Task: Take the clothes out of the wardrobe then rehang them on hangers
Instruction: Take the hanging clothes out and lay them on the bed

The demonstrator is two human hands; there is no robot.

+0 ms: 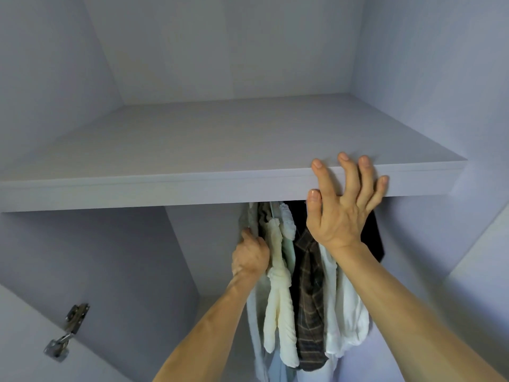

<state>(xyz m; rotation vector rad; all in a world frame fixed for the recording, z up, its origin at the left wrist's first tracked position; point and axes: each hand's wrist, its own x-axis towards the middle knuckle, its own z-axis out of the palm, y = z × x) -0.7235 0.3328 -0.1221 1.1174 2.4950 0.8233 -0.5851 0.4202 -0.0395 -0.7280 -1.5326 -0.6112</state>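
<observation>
The clothes (305, 299) hang bunched under the shelf (192, 186), draping straight down. The left hand (249, 257) is the nearer one: its curled fingers grip the leftmost grey garment (252, 216) near the top. The right hand (338, 216), spread wide and holding nothing, rests its fingertips on the shelf edge, above the darker clothes.

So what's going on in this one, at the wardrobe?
A person is reaching into a wardrobe where several clothes hang under a shelf. The left hand grips the leftmost garment near its top, beside a cream ruched piece and a dark plaid shirt. The right hand is open, its fingers spread over the shelf's front edge. Nothing looks taken out yet.
</observation>
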